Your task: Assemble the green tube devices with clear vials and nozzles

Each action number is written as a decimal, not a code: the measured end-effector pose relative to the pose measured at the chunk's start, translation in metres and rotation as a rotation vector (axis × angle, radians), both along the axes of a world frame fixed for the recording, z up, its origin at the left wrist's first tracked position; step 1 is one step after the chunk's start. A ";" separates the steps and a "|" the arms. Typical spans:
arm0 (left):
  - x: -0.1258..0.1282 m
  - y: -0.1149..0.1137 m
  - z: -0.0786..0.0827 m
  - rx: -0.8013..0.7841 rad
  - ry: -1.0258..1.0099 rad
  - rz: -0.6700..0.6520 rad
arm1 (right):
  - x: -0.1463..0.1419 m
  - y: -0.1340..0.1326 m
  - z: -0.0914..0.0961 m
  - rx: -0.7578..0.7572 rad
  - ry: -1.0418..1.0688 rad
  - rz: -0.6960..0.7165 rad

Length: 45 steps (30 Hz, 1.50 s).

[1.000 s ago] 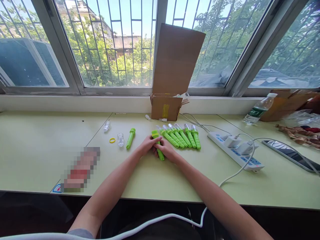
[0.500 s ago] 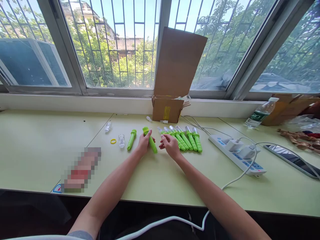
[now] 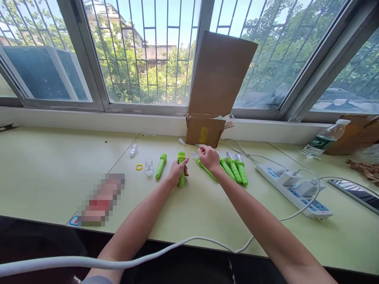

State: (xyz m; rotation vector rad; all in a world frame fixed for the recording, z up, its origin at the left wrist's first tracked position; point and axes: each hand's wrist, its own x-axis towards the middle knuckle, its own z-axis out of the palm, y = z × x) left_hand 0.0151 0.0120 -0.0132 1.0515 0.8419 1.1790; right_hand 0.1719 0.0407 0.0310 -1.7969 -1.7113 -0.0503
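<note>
My left hand [image 3: 178, 170] is wrapped round a green plastic flashlight-like tube [image 3: 181, 181], held upright with its ribbed top showing above the fingers. In front of the box, the fingers of my right hand [image 3: 209, 158] are drawn together at a small whitish plastic piece [image 3: 199, 145], mostly hidden by them. Under and beside that hand lie several green tubes with clear tops [image 3: 241, 170], partly covered by it. Left of my left hand lie a lone green tube [image 3: 160, 166], a clear plastic cup-like part [image 3: 149, 167] and a yellow ring [image 3: 139, 167].
An open cardboard box [image 3: 204, 130] stands against the window ledge, a small white part [image 3: 181, 142] beside it. Farther left lies another clear part [image 3: 133, 150]. To the right are a power strip [image 3: 296, 193] with cables, a phone [image 3: 355, 193] and a water bottle [image 3: 324, 140].
My right hand has moved away from the held tube, up to the small piece before the box. My left hand has turned its tube more upright. The view has shifted slightly left.
</note>
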 end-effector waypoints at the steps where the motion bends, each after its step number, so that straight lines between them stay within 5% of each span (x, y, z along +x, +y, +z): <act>1: 0.000 -0.001 0.000 -0.004 0.001 0.005 | 0.002 0.007 0.000 -0.029 -0.031 -0.001; 8: 0.002 -0.003 0.002 -0.016 -0.005 0.031 | 0.022 0.046 -0.004 -0.199 -0.172 0.002; 22: 0.003 -0.005 0.003 0.003 0.059 0.051 | 0.052 0.084 0.005 -0.406 -0.347 -0.091; 35: 0.007 -0.004 0.001 -0.002 0.023 0.045 | 0.042 0.109 -0.013 -0.447 -0.380 -0.015; 45: 0.007 -0.003 -0.001 -0.004 0.019 0.051 | 0.038 0.115 -0.010 -0.465 -0.366 -0.042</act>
